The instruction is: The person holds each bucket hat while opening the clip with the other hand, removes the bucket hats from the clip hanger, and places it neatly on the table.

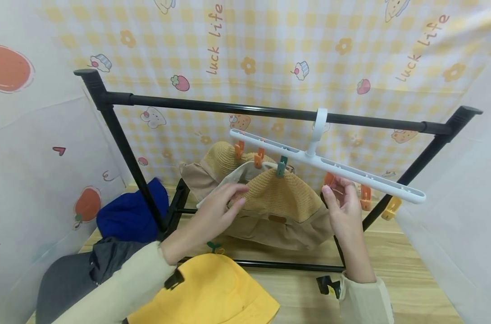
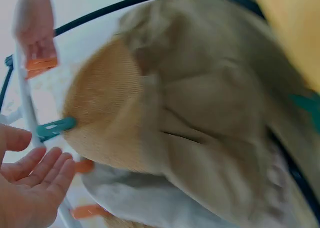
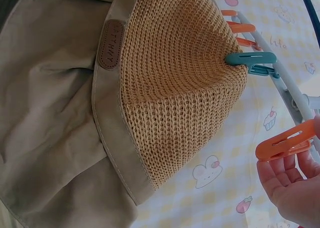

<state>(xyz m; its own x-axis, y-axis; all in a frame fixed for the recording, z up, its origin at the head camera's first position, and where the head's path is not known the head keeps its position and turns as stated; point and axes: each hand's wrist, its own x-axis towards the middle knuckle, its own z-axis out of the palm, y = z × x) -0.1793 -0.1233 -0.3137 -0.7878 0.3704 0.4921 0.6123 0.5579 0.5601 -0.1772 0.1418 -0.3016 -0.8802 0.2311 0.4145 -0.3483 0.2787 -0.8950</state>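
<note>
A white clip hanger (image 1: 351, 173) hangs by its hook from a black rack rail (image 1: 213, 106). My right hand (image 1: 344, 211) pinches an orange clip (image 3: 285, 144) on the hanger's right half; nothing shows in that clip's jaws. From a green clip (image 1: 281, 167) hangs a straw-knit sun hat (image 3: 175, 62) with a wide beige cloth brim and a brown leather label (image 3: 111, 45). To its left, orange clips (image 1: 259, 159) hold a pale grey hat and another straw-knit hat (image 1: 221, 159). My left hand (image 1: 221, 207) is in front of the hats, fingers extended and palm bare in the left wrist view.
Another orange clip (image 1: 365, 198) and a yellow clip (image 1: 391, 208) dangle at the hanger's right end. A yellow hat (image 1: 213, 288), a dark grey hat (image 1: 65, 283) and a blue hat (image 1: 132, 211) lie at the lower left. Black rack posts (image 1: 128, 153) flank the workspace.
</note>
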